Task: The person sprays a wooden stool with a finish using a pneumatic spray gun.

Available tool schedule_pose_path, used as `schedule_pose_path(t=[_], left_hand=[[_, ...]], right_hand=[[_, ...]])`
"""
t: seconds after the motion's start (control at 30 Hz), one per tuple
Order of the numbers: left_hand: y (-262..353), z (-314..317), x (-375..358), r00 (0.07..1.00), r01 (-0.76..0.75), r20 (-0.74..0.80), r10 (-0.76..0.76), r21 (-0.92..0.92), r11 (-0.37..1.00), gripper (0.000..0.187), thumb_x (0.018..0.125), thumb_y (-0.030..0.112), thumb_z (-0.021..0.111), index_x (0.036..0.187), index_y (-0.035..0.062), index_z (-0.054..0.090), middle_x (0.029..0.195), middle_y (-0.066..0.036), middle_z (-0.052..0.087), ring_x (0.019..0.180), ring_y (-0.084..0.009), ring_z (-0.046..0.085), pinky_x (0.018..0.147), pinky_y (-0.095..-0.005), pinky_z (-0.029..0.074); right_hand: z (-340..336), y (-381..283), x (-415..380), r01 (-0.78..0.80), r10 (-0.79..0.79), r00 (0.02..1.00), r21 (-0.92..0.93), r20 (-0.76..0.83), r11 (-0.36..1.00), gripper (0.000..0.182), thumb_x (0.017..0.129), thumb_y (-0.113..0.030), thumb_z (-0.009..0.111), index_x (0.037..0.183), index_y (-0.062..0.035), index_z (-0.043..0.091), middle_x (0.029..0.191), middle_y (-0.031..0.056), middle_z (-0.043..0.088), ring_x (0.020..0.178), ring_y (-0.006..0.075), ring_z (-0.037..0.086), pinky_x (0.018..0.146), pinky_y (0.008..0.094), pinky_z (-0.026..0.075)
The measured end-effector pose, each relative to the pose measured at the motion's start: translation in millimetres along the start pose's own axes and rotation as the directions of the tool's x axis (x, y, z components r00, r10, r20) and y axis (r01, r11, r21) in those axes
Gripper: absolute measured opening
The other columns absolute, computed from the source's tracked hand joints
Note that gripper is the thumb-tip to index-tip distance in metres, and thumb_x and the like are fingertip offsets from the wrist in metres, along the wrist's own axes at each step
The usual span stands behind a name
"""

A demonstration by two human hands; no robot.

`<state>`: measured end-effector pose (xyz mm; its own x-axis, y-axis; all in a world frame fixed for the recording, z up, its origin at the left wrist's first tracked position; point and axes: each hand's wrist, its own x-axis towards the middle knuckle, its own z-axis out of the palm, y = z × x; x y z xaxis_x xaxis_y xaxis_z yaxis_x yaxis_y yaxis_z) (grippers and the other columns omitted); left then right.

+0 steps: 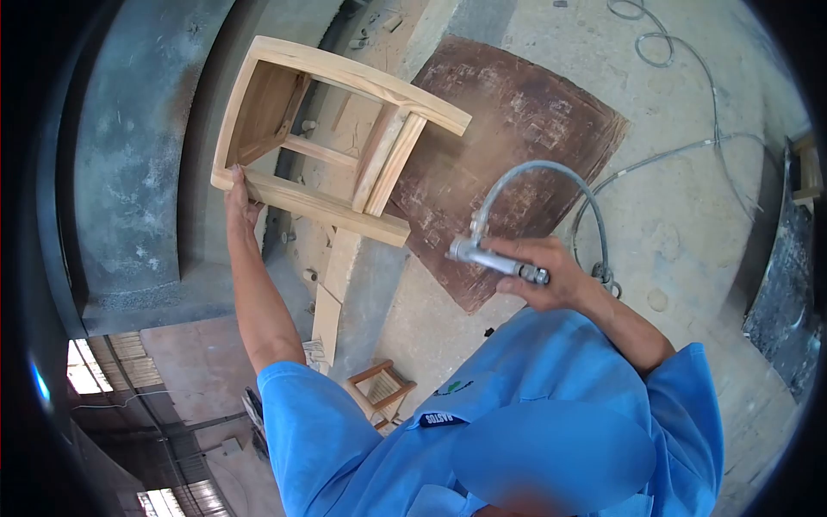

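A pale wooden frame (319, 202), shaped like a stool or chair with legs and crossbars, is held up at the upper left. My left hand (239, 198) grips its lower left corner, with fingers closed on the wood. In the middle, my right hand (538, 271) is wrapped round a silver metal tool (495, 260) that looks like an air gun. A grey hose (551, 164) loops from the tool back toward my right wrist. The tool is apart from the wooden frame, to its lower right.
A worn brown board (517, 112) lies on the concrete floor below the tool. More hose (672, 148) trails at the upper right. A small wooden stool (379, 383) stands near my left sleeve. Grey curved panels (142, 155) stand at left, a dark sheet (780, 276) at right.
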<state>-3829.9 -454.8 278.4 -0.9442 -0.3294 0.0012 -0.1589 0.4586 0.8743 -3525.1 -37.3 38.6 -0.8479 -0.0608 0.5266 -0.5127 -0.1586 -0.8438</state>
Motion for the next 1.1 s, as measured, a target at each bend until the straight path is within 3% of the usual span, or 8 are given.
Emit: schedule_pose_path(t=[0.1, 0.17, 0.27, 0.53, 0.6, 0.7, 0.97, 1.1], left_hand=[[1.5, -1.6, 7.5, 1.000, 0.010, -0.020, -0.010, 0.009, 1.000, 0.076, 0.088, 0.053, 0.062, 0.142, 0.0079, 0.032, 0.138, -0.020, 0.042, 0.123, -0.0392, 0.048, 0.097, -0.0613, 0.040], [5.8, -3.9, 10.4, 1.000, -0.002, -0.024, 0.002, 0.012, 1.000, 0.077, 0.088, 0.054, 0.062, 0.142, 0.0064, 0.033, 0.137, -0.021, 0.044, 0.122, -0.0391, 0.049, 0.096, -0.0612, 0.042], [4.8, -8.6, 29.4, 0.999, 0.012, -0.032, -0.011, 0.016, 1.000, 0.078, 0.088, 0.055, 0.061, 0.140, 0.0029, 0.036, 0.135, -0.022, 0.047, 0.118, -0.0387, 0.053, 0.093, -0.0605, 0.044], [-9.0, 32.6, 43.2, 0.949, 0.058, -0.311, -0.045, 0.033, 0.998, 0.077, 0.085, 0.043, 0.068, 0.136, -0.0067, 0.037, 0.129, -0.021, 0.052, 0.108, -0.0342, 0.059, 0.086, -0.0477, 0.054], [-57.9, 53.2, 39.8, 0.915, -0.105, -0.387, 0.116, 0.051, 0.993, 0.075, 0.083, 0.035, 0.072, 0.134, -0.0079, 0.037, 0.128, -0.023, 0.051, 0.106, -0.0336, 0.059, 0.086, -0.0453, 0.055], [-85.3, 70.2, 21.4, 0.909, -0.227, -0.352, 0.223, 0.031, 0.973, 0.060, 0.082, 0.018, 0.065, 0.129, -0.0103, 0.038, 0.121, -0.025, 0.053, 0.100, -0.0335, 0.061, 0.083, -0.0436, 0.056], [-71.7, 61.3, 41.3, 0.921, -0.212, -0.329, 0.207, 0.019, 0.977, 0.047, 0.084, 0.016, 0.061, 0.120, -0.0116, 0.047, 0.109, -0.020, 0.057, 0.087, -0.0302, 0.065, 0.070, -0.0429, 0.060], [-72.2, 53.5, 53.7, 0.943, -0.177, -0.280, 0.179, 0.030, 0.984, 0.048, 0.083, 0.016, 0.059, 0.120, -0.0109, 0.044, 0.107, -0.021, 0.057, 0.082, -0.0311, 0.065, 0.065, -0.0427, 0.060]], right_hand=[[-18.5, 3.8, 7.1, -0.085, 0.080, 0.994, -0.070, -0.074, 0.994, 0.048, 0.081, -0.020, 0.076, 0.121, 0.0010, 0.061, 0.099, 0.0175, 0.071, 0.082, 0.0251, 0.072, 0.071, 0.0334, 0.056], [-30.9, 8.1, 7.5, -0.066, 0.028, 0.940, -0.100, -0.341, 0.993, 0.049, 0.083, -0.024, 0.074, 0.122, 0.0019, 0.061, 0.094, 0.0140, 0.072, 0.080, 0.0198, 0.070, 0.070, 0.0317, 0.054], [-44.5, -12.0, 3.5, -0.242, 0.187, 0.910, -0.108, -0.370, 0.964, 0.050, 0.085, -0.027, 0.074, 0.123, 0.0026, 0.061, 0.090, 0.0120, 0.071, 0.078, 0.0163, 0.066, 0.070, 0.0301, 0.052], [-4.2, 8.9, 1.9, -0.181, 0.140, 0.934, -0.097, -0.328, 0.979, 0.048, 0.081, -0.017, 0.074, 0.121, 0.0036, 0.060, 0.095, 0.0185, 0.070, 0.083, 0.0238, 0.071, 0.073, 0.0331, 0.054], [5.7, 26.8, 4.1, -0.145, 0.098, 0.924, -0.103, -0.369, 0.984, 0.047, 0.081, -0.017, 0.073, 0.122, 0.0034, 0.060, 0.094, 0.0181, 0.070, 0.081, 0.0228, 0.071, 0.072, 0.0328, 0.054], [23.0, 49.3, 9.7, -0.115, 0.088, 0.909, -0.042, -0.408, 0.992, 0.045, 0.082, -0.014, 0.072, 0.122, 0.0027, 0.060, 0.091, 0.0161, 0.070, 0.079, 0.0194, 0.071, 0.071, 0.0309, 0.054], [56.1, 92.3, 63.5, -0.129, 0.225, 0.864, 0.233, -0.451, 0.964, 0.044, 0.084, -0.014, 0.071, 0.124, 0.0012, 0.060, 0.085, 0.0108, 0.071, 0.070, 0.0141, 0.065, 0.062, 0.0279, 0.050], [74.1, 110.1, 92.3, -0.005, 0.094, 0.813, 0.154, -0.575, 0.988, 0.047, 0.084, -0.022, 0.073, 0.123, 0.0008, 0.061, 0.085, 0.0129, 0.070, 0.065, 0.0156, 0.065, 0.058, 0.0297, 0.049]])
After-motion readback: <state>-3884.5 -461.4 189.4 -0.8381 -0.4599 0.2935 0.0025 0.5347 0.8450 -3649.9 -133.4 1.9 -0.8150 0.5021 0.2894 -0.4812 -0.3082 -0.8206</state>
